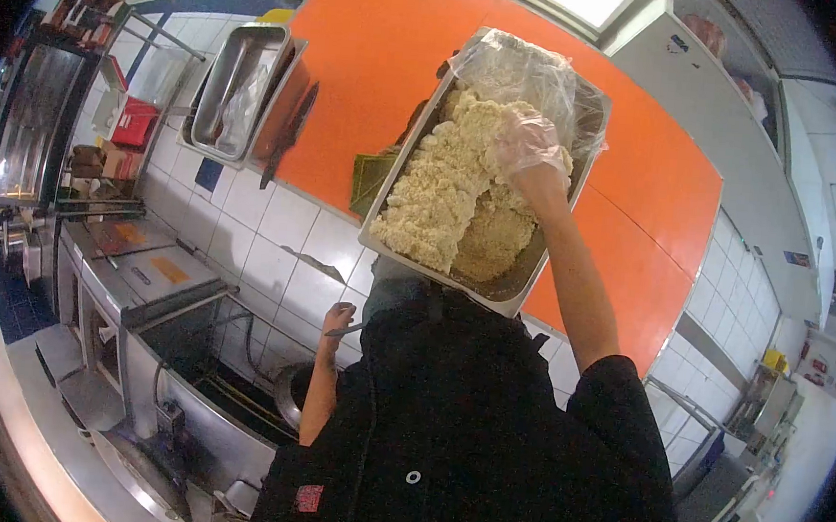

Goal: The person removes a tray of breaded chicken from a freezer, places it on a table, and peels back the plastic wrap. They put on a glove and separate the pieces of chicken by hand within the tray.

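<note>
My right hand (528,144), in a clear plastic glove, is in the crumb-coated food (435,189) that fills much of a deep metal tray (521,303). Its fingers are hidden by the glove and the crumbs. Loose crumbs (494,242) lie in the tray's near right part, and a clear plastic bag (517,68) covers its far end. My bare left hand (337,323) hangs low beside my black apron, its fingers curled round a dark, thin object (345,331) too small to name.
The tray stands on an orange tabletop (376,42). Left of it are a folded green cloth (372,181), a dark-bladed knife (290,138) and empty steel pans (240,90). A fryer-like steel unit (223,373) stands at lower left, a white refrigerator (713,127) at right.
</note>
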Available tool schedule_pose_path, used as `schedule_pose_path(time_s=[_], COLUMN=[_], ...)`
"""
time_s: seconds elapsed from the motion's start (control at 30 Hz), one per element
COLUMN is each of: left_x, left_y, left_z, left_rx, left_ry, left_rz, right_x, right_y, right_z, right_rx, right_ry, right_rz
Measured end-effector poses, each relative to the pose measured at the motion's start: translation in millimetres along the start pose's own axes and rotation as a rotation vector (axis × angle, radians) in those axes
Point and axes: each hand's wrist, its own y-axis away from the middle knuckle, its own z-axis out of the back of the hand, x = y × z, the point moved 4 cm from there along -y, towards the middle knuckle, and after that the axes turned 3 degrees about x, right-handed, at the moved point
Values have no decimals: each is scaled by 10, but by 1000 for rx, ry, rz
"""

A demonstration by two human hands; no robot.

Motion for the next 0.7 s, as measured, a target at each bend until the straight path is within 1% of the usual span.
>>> schedule_pose_path(time_s=[0.07, 0.13, 0.17, 0.2, 0.27, 0.3, 0.33, 0.37, 0.4, 0.47, 0.57, 0.67, 0.7], left_x=[255, 469, 192, 39, -48, 6, 249, 322, 382, 249, -183, -353, -381], left_y=[-38, -86, 155, 301, 421, 349, 178, 126, 79, 37, 126, 96, 122], left_z=[47, 80, 16, -30, -86, -77, -13, 7, 25, -14, -38, -2, -3], left_rx=[8, 23, 17, 18, 20, 56, 91, 92, 93, 25, 2, -31, -32], left_ry=[-17, -56, -110, -116, -126, -167, -209, -200, -192, -77, -80, -9, 39], left_rz=[-24, -80, 37, 50, 75, -81, -235, -245, -254, 13, 62, 19, 8], right_x=[74, 207, 263, 303, 340, 343, 357, 378, 360, 304, 322, 327, 329], right_y=[87, 207, 284, 379, 541, 592, 659, 738, 841, 1140, 1355, 1392, 1413], right_z=[250, 481, 581, 644, 723, 660, 598, 548, 442, 22, -350, -566, -680], right_rx=[31, 28, 25, 95, 234, 426, 621, 815, 903, 1065, 789, 720, 668], right_ry=[-146, -169, -181, -234, -339, -462, -585, -708, -573, -294, 56, 131, 236], right_rz=[-142, -176, -194, -201, -213, -243, -273, -301, -272, -212, -269, -428, -383])
